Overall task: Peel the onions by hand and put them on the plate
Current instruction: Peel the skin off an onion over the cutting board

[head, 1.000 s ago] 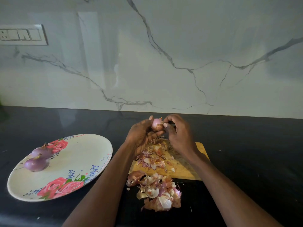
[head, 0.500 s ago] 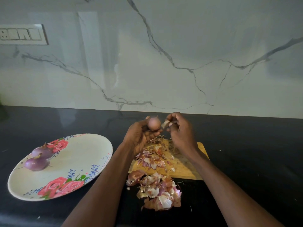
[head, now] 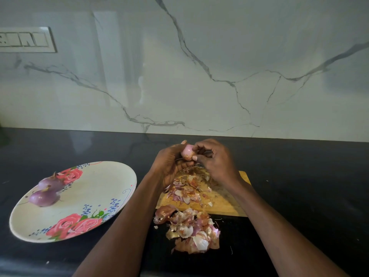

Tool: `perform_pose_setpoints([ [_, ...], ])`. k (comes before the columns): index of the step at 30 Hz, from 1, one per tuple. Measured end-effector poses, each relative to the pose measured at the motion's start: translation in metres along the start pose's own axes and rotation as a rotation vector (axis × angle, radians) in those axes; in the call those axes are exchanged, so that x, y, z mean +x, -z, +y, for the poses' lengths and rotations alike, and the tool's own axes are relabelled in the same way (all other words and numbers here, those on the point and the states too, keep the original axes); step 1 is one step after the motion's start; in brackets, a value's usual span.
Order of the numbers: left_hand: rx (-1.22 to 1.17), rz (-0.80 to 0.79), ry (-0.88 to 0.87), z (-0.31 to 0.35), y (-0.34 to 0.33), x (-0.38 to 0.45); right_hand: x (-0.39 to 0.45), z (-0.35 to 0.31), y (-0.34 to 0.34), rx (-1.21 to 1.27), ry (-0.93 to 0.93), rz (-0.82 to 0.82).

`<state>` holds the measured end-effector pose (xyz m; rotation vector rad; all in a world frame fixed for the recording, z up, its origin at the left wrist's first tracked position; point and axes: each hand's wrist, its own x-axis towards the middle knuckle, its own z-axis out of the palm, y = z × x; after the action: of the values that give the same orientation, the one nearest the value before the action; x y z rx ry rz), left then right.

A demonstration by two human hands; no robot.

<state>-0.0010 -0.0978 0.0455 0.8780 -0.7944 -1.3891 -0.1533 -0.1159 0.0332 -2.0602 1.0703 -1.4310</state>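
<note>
Your L hand [head: 169, 164] cups the onion [head: 187, 151] w/ curled fingers; R hand [head: 216, 160] pinches its skin, above the board [head: 225, 204]. Two onions [head: 45, 191] on plate [head: 95, 188].

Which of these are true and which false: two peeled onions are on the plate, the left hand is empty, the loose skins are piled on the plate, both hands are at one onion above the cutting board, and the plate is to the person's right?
1. Two peeled onions lie on the flowered plate. True.
2. The left hand is empty. False: it holds a small onion.
3. The loose skins are piled on the plate. False: they lie on the cutting board and the dark counter in front of it.
4. Both hands are at one onion above the board. True: the right hand pinches at it.
5. The plate is to the person's right. False: it sits to the left.
</note>
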Motion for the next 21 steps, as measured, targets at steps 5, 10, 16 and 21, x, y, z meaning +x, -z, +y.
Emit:
perform_pose_setpoints([
  [5, 0.027, 0.015, -0.033, 0.0009, -0.0021, -0.0029, -0.0014, 0.0026, -0.0024, -0.007, 0.018, 0.011],
  [10, 0.0, 0.013, -0.037, 0.0029, -0.0048, -0.006, -0.0051, 0.0013, -0.0047, 0.023, 0.052, 0.042],
  [16, -0.03, 0.009, -0.033, 0.0034, -0.0044, -0.0058, -0.0058, 0.0036, -0.0065, -0.04, 0.082, 0.054],
  [21, -0.06, -0.003, -0.035, 0.0026, -0.0036, -0.0056, -0.0079, 0.0031, -0.009, -0.065, 0.128, 0.094],
])
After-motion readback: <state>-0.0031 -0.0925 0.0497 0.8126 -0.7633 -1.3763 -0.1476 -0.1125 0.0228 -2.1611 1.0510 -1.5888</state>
